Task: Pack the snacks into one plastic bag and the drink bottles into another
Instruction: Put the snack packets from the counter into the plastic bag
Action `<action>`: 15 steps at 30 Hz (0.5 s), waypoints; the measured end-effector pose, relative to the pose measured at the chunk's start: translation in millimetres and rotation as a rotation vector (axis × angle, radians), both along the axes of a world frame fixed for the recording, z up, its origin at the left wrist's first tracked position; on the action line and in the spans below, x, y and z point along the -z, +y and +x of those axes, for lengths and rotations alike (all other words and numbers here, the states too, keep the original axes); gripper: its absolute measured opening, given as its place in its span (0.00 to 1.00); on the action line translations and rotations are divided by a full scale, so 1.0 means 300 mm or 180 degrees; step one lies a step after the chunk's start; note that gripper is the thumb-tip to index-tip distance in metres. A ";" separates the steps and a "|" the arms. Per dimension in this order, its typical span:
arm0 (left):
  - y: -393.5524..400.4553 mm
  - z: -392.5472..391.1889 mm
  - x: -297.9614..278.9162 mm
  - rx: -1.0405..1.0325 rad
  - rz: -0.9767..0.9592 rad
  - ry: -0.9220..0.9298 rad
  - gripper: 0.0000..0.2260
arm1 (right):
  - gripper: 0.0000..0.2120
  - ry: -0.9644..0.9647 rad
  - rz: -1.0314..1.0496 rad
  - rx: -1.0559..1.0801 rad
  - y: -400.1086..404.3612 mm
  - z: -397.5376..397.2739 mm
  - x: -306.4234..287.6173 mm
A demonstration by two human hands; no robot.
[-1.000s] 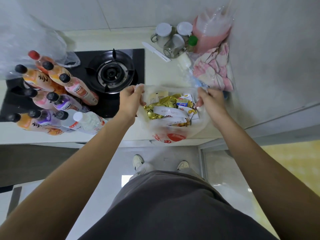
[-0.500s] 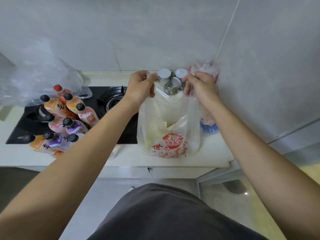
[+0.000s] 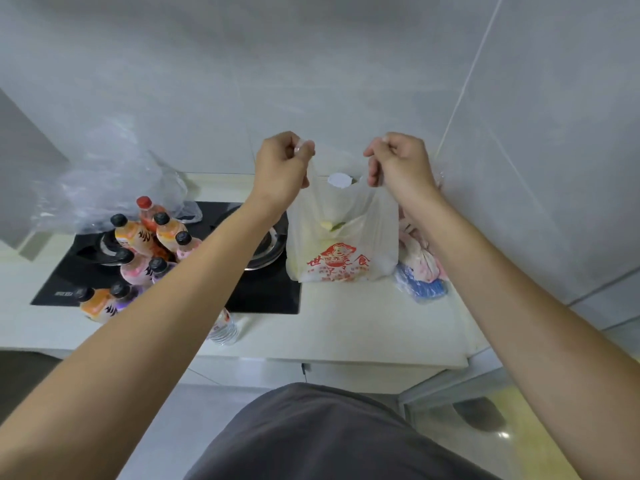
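Observation:
A translucent white plastic bag [image 3: 341, 244] with red print hangs between my hands, its bottom at the counter; snacks show faintly through its wall. My left hand [image 3: 282, 168] is closed on the bag's left handle, and my right hand [image 3: 398, 164] is closed on the right handle, both raised above the counter. Several drink bottles [image 3: 149, 244] with black caps stand crowded on the black stove at the left. A clear water bottle [image 3: 223, 329] lies near the counter's front edge, partly hidden by my left forearm. An empty clear plastic bag [image 3: 110, 178] sits behind the bottles.
The black gas stove [image 3: 263, 292] fills the counter's left half. A white-lidded jar [image 3: 339, 180] shows behind the bag. A pink cloth [image 3: 420, 258] and a blue wrapper [image 3: 420, 289] lie right of the bag, against the tiled wall. The white counter [image 3: 363, 323] ends at a front edge.
Both hands have gathered the bag's handles and lifted them, so the open bag of snacks now hangs upright. My view has tilted up toward the wall.

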State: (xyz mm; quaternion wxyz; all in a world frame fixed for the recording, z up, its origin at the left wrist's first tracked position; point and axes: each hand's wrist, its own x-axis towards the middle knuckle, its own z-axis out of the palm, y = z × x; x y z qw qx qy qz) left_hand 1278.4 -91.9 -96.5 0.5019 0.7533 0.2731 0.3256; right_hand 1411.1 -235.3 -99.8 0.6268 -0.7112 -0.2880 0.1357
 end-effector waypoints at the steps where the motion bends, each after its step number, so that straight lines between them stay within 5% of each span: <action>1: 0.009 -0.005 0.006 0.0030 -0.0008 0.0068 0.12 | 0.13 -0.0031 -0.0086 -0.0058 0.005 -0.002 0.005; 10: 0.096 0.034 0.023 0.0338 0.0249 0.0797 0.08 | 0.10 -0.0389 -0.0685 -0.0267 0.087 -0.003 0.027; 15: 0.108 0.072 0.029 0.0414 -0.0092 0.0758 0.05 | 0.05 -0.0276 -0.0756 -0.0371 0.143 0.017 0.027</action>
